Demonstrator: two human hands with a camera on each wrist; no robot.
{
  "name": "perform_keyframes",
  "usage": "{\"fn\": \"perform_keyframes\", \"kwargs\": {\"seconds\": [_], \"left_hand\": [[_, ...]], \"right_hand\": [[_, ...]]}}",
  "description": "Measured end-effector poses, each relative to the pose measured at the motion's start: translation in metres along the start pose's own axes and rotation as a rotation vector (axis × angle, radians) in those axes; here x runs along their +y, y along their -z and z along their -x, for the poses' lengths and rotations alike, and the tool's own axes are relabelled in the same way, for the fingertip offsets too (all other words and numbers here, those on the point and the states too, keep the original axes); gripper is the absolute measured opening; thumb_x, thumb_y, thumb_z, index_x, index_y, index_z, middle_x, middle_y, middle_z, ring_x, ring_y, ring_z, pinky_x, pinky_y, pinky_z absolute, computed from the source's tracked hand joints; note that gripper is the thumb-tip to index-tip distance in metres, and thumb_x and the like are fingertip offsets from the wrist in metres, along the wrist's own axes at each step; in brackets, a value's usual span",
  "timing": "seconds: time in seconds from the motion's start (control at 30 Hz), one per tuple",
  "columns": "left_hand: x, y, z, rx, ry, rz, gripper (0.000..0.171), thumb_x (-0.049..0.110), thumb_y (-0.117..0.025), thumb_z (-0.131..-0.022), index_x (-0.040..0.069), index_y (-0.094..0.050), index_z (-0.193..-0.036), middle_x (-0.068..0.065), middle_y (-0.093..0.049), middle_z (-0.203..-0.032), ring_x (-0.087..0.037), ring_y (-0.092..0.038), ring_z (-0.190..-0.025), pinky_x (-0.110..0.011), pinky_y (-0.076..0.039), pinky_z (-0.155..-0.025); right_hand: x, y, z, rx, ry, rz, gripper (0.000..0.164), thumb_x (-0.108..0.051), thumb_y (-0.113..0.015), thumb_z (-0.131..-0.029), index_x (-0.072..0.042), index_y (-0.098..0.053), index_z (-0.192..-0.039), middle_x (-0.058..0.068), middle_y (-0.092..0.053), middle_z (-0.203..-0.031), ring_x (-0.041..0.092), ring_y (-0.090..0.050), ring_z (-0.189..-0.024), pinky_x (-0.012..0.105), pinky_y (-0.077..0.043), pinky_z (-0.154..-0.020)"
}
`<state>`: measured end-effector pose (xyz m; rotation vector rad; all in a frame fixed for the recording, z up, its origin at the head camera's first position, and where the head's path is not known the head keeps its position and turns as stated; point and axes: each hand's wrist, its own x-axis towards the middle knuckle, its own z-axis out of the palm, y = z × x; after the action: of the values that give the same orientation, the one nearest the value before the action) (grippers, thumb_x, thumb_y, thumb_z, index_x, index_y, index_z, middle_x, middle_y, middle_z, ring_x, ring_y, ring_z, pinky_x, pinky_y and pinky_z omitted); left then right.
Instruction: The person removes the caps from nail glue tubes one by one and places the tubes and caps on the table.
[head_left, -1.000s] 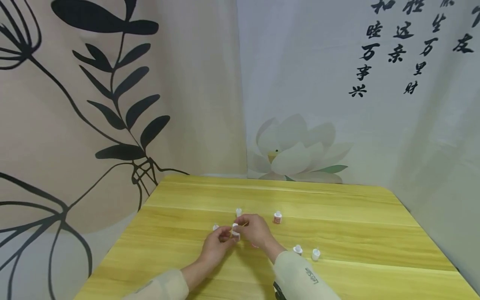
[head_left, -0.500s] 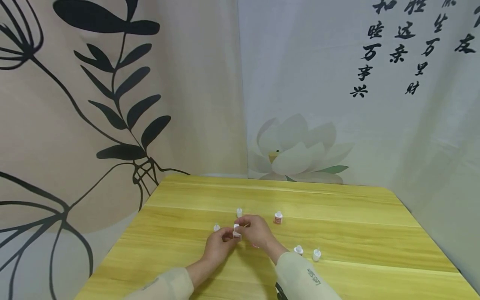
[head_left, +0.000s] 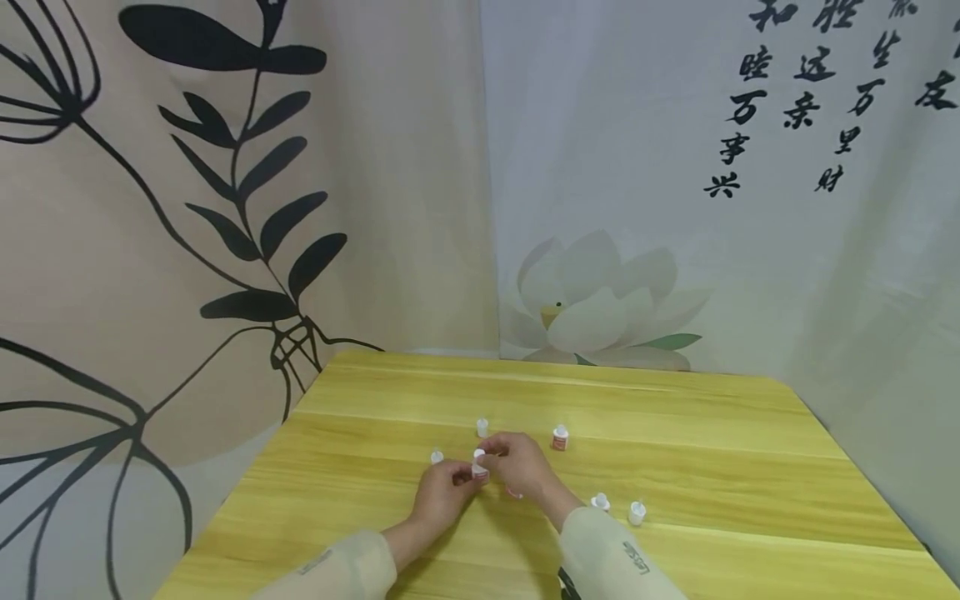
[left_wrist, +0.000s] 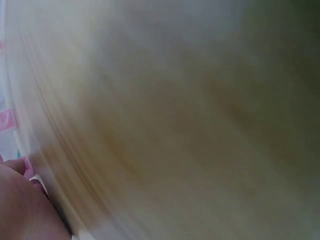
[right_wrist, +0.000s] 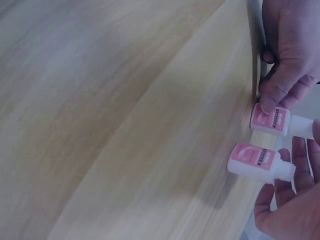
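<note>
My left hand (head_left: 441, 493) grips a small white bottle (head_left: 481, 473) with a pink label, low over the table. The fingers of my right hand (head_left: 521, 467) pinch the white cap (right_wrist: 301, 126) on top of it. In the right wrist view a second pink-labelled bottle (right_wrist: 254, 162) stands beside the held one, its threaded neck uncovered, close to my right fingers. From the head, that bottle is mostly hidden behind my right hand. The left wrist view has only part of the left hand (left_wrist: 25, 205) at its lower left edge, with pink label patches near it.
On the wooden table (head_left: 675, 450) a pink-labelled bottle (head_left: 560, 438) stands behind the right hand. White caps lie around: one cap (head_left: 482, 427) at the back, another cap (head_left: 437, 457) by the left hand. A white-topped bottle (head_left: 600, 502) and a white cap (head_left: 637, 513) are near the right sleeve.
The left fingers have settled lower on the bottle, so more of its label shows. Both hands stay at the same bottle and cap. The head view has shifted slightly.
</note>
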<state>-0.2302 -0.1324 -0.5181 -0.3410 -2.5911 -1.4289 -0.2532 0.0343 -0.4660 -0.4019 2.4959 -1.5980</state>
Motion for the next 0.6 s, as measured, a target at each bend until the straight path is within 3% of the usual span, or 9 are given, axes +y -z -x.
{"fn": "perform_keyframes", "kwargs": {"seconds": [0.17, 0.33, 0.6], "left_hand": [[0.0017, 0.0004, 0.0009, -0.012, -0.011, -0.092, 0.011, 0.018, -0.076, -0.087, 0.008, -0.076, -0.093, -0.002, -0.069, -0.09, -0.017, -0.063, -0.084, -0.034, -0.054, -0.075], [0.0012, 0.0012, -0.0003, -0.02, -0.034, -0.174, 0.011, 0.019, -0.077, -0.087, 0.01, -0.078, -0.091, 0.004, -0.063, -0.081, -0.008, -0.052, -0.073, -0.026, -0.046, -0.064], [0.0004, 0.0009, -0.0013, -0.044, -0.07, -0.185, 0.009, 0.019, -0.077, -0.087, 0.012, -0.078, -0.092, 0.002, -0.071, -0.086, -0.005, -0.056, -0.07, -0.024, -0.048, -0.062]], "right_hand": [[0.0026, 0.001, -0.0009, -0.011, -0.017, -0.022, 0.016, -0.013, -0.071, -0.091, -0.007, -0.072, -0.106, 0.004, -0.07, -0.096, 0.011, -0.052, -0.059, 0.022, -0.04, -0.046], [0.003, 0.0029, -0.0001, -0.028, -0.029, -0.042, 0.015, -0.012, -0.07, -0.092, -0.007, -0.072, -0.106, 0.003, -0.069, -0.093, 0.008, -0.045, -0.05, 0.021, -0.038, -0.044], [0.0042, 0.004, 0.0008, -0.022, -0.031, -0.047, 0.016, -0.013, -0.069, -0.093, -0.006, -0.071, -0.107, 0.003, -0.069, -0.093, 0.009, -0.049, -0.053, 0.023, -0.041, -0.048]]}}
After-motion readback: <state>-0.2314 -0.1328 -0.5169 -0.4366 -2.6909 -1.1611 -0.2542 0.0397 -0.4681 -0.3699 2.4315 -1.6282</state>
